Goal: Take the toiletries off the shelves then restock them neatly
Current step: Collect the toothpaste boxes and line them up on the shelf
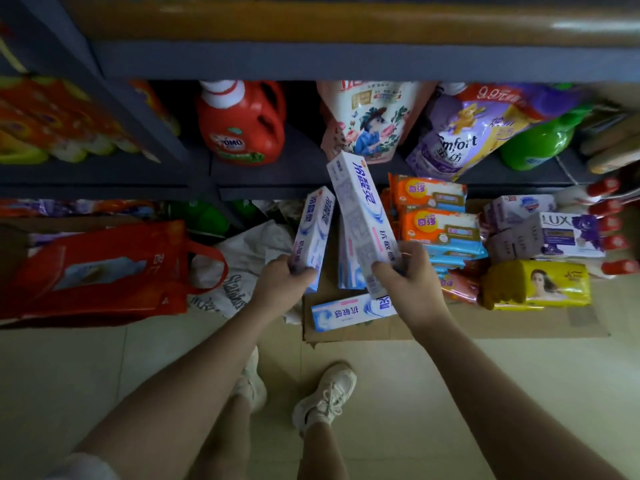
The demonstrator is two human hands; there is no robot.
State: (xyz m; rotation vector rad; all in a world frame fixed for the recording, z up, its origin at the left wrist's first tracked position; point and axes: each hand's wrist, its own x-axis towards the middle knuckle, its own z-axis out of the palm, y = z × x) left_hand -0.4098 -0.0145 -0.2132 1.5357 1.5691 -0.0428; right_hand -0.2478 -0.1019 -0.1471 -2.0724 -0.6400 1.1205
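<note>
My left hand [282, 282] grips the near end of a white-and-blue toothpaste box [313, 230], which points up toward the shelf. My right hand [407, 271] grips a longer toothpaste box [358, 209] that reaches up to the dark shelf edge [277, 188]. Below them, one more toothpaste box [346, 311] lies flat on the cardboard sheet [485, 323], and another [349, 268] stands behind my right hand's box. Orange soap packs [436, 216], LUX boxes [561, 233] and a yellow soap pack [540, 284] are stacked on the cardboard to the right.
On the shelf stand a red detergent jug [242, 123], a floral refill pouch [367, 119], a purple Comfort pouch [467, 133] and a green bottle [540, 143]. A red bag [100, 271] and a crumpled white bag [242, 265] lie on the floor to the left. My feet [325, 393] stand on tiles.
</note>
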